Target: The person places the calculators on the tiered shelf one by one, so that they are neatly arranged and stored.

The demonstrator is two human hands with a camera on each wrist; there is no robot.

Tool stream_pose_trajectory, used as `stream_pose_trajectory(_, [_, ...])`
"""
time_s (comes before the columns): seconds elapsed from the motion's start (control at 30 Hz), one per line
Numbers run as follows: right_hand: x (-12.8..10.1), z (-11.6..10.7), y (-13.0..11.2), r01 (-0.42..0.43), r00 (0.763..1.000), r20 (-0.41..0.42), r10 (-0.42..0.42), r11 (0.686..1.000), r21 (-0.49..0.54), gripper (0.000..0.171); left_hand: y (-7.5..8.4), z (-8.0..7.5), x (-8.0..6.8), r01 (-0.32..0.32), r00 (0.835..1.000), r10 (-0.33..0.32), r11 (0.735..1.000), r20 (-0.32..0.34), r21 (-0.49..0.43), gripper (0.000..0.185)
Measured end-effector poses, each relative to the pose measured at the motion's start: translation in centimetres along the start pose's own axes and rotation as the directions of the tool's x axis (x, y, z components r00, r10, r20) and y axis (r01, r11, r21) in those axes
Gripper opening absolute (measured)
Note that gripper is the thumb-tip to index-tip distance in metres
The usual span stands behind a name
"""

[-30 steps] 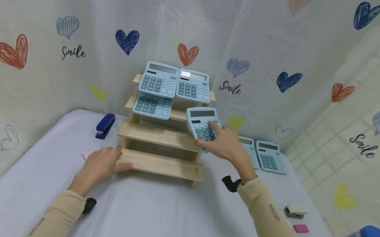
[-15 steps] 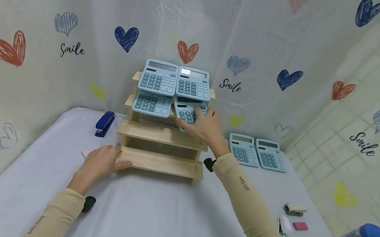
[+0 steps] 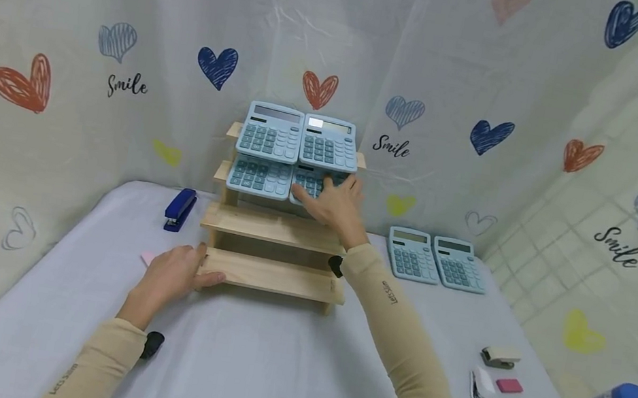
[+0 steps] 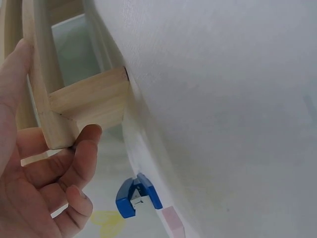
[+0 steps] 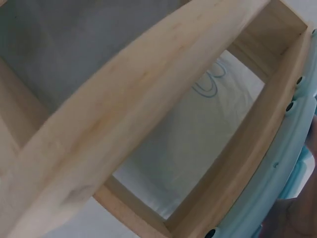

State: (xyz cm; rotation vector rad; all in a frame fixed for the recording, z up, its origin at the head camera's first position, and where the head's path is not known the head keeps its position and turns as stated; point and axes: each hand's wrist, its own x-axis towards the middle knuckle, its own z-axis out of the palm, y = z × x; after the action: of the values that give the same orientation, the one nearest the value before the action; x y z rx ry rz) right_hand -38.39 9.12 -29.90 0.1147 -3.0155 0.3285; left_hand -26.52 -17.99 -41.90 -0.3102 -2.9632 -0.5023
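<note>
Calculator (image 3: 307,184) straightened, upper calculator (image 3: 329,143) overlapping, stapler (image 3: 180,209) nearby

Light-blue calculator (image 3: 308,182) on a tiered wooden rack (image 3: 271,226)
Partly covered, the calculator tilts keys outward at the second-highest tier's right; the rack stands upright on the table (image 3: 244,367).

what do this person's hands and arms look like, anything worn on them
A beige sleeve with dark lettering covers each forearm, and a small black object shows at each wrist. The left hand and right hand are bare.
</note>
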Motion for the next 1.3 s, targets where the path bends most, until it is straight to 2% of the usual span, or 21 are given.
stream_pose_trajectory(0.17, [0.1, -0.1, 0.3, 0.005, 1.0, -0.013, -0.004, 0.999, 0.044, 0.105, 0.2, -0.1, 0.1, 0.009, 1.0, -0.009, 1.0, -0.002, 0.012, 0.083])
stream_pose_trajectory(0.3, [-0.9, -0.3, 2.0, 0.024, 0.999, -0.027, -0.021, 0.993, 0.118, 0.104, 0.3, -0.1, 0.0, 0.009, 1.0, -0.009, 1.0, -0.005, 0.014, 0.082])
stream_pose_trajectory(0.47, [-2.2, 0.1, 6.3, 0.063, 0.995, -0.088, -0.05, 0.987, 0.151, 0.094, 0.2, -0.1, 0.0, 0.012, 1.0, -0.012, 1.0, -0.003, 0.017, 0.082])
stream_pose_trajectory(0.67, [-2.2, 1.8, 13.6, 0.049, 0.992, -0.119, -0.034, 0.99, 0.132, 0.088, -0.1, -0.3, 0.0, 0.019, 1.0, -0.019, 1.0, 0.0, 0.021, 0.083])
stream_pose_trajectory(0.77, [-2.1, 2.8, 17.4, 0.028, 0.995, -0.094, -0.02, 0.996, 0.082, 0.087, -0.2, -0.3, 0.1, 0.019, 1.0, -0.019, 1.0, 0.003, 0.025, 0.082])
stream_pose_trajectory(0.93, [-1.9, 4.4, 22.1, -0.041, 0.999, 0.013, 0.041, 0.999, 0.013, 0.091, -0.2, -0.2, 0.1, 0.017, 1.0, -0.017, 1.0, 0.006, 0.021, 0.082])
stream_pose_trajectory(1.07, [-1.6, 5.0, 24.4, -0.09, 0.991, 0.096, 0.089, 0.996, -0.001, 0.095, -0.2, -0.1, 0.0, 0.01, 1.0, -0.01, 1.0, 0.0, 0.018, 0.081])
stream_pose_trajectory(1.3, [-1.0, 6.0, 27.2, -0.149, 0.972, 0.184, 0.145, 0.989, 0.009, 0.104, 0.0, 0.2, 0.0, -0.004, 1.0, 0.004, 1.0, -0.004, 0.02, 0.082])
